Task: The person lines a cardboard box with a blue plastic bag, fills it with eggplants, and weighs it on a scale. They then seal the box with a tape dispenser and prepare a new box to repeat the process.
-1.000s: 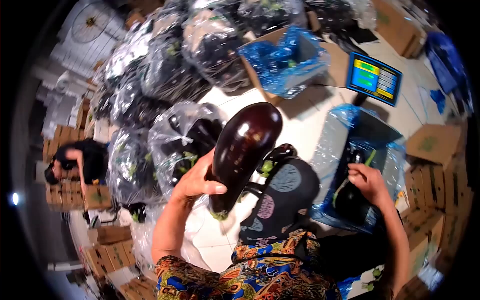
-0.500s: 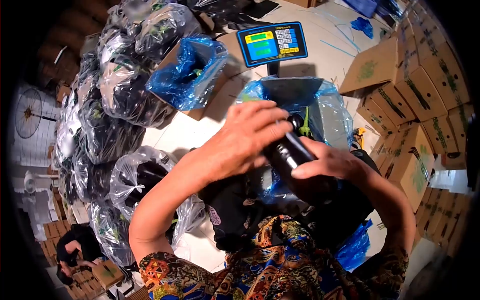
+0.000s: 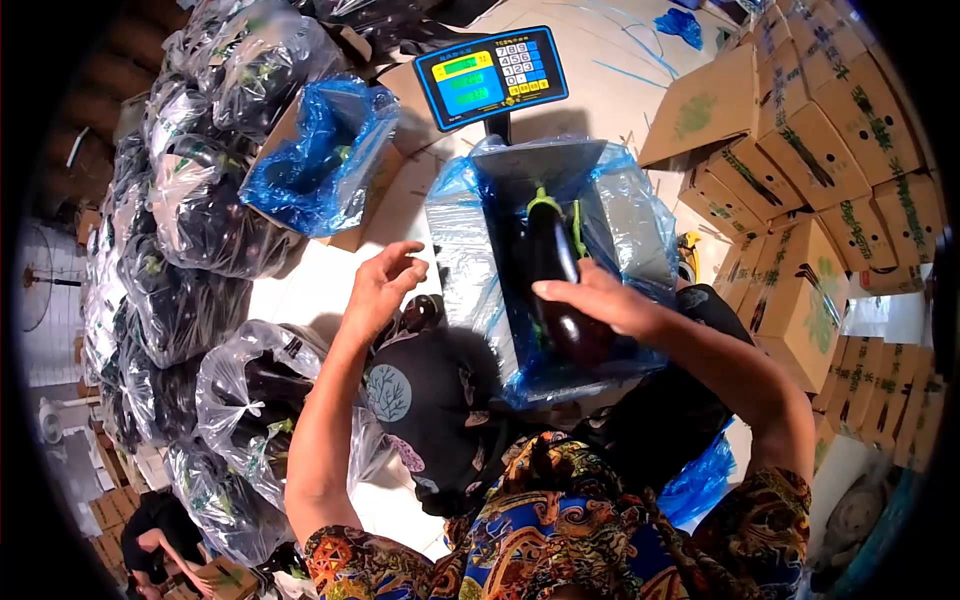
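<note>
My right hand (image 3: 607, 302) grips a large, glossy dark eggplant (image 3: 550, 245) by its side, thumb on top. The eggplant lies lengthwise within a box lined with blue plastic (image 3: 462, 285), its green stem end pointing away from me. Beside it in the box shows a second green stem (image 3: 578, 228); how many eggplants lie beneath is hidden. To the left of the box, my left hand (image 3: 384, 288) is raised with nothing in it, its fingers apart and slightly curled. Just below that hand are dark eggplants (image 3: 420, 313), partly hidden by my knee.
A scale display (image 3: 490, 78) stands behind the lined box. Another box with a blue liner (image 3: 325, 165) is at its left. Clear bags of eggplants (image 3: 205, 205) pile up along the left, and cardboard boxes (image 3: 850, 140) are stacked on the right. Another person (image 3: 160, 540) is at lower left.
The eggplant has gone from between both hands, above the box, down into it with my right hand. My left hand has let go and moved left. The view has shifted slightly.
</note>
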